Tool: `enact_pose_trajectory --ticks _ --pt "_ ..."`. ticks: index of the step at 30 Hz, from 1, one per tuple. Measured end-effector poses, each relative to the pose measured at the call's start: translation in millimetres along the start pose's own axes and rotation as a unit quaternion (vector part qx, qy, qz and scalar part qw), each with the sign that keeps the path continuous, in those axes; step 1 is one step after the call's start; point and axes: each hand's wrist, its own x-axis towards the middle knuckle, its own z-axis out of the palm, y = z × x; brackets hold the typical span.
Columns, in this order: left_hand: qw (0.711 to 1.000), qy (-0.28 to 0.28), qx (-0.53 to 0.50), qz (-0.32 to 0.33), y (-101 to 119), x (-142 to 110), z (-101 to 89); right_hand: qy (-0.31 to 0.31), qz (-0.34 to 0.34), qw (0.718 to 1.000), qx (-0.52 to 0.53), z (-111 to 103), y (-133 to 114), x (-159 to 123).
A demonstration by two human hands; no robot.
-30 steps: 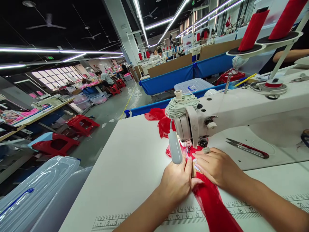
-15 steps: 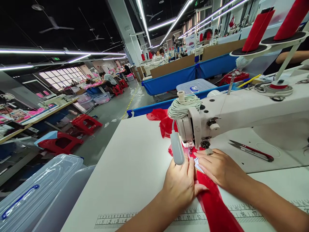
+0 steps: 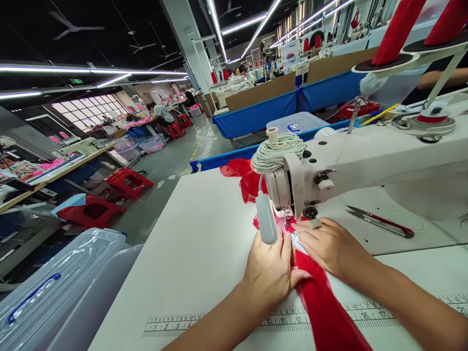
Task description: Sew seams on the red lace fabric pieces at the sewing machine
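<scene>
A strip of red fabric runs across the white table toward the needle of a white sewing machine. My left hand lies flat on the fabric's left edge, fingers stretched toward the presser foot beside the machine's small lamp. My right hand rests flat on the fabric's right side, fingertips just in front of the needle, with a small white label under them. More red fabric bunches behind the machine.
Red-handled thread snips lie on the table right of the machine. Red thread cones stand on the machine's rack. A printed ruler lines the table's near edge. Clear plastic bins sit at my left; red stools and other workers fill the aisle.
Both hands have slid slightly forward with the fabric toward the needle. The view has shifted a little; nothing else moved.
</scene>
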Motion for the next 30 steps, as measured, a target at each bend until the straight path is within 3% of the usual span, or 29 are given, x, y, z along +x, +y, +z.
enact_pose_trajectory --ticks 30 --pt "1.000 -0.003 -0.014 -0.014 -4.1 -2.5 9.9 0.004 0.021 1.000 -0.018 7.1 5.9 3.8"
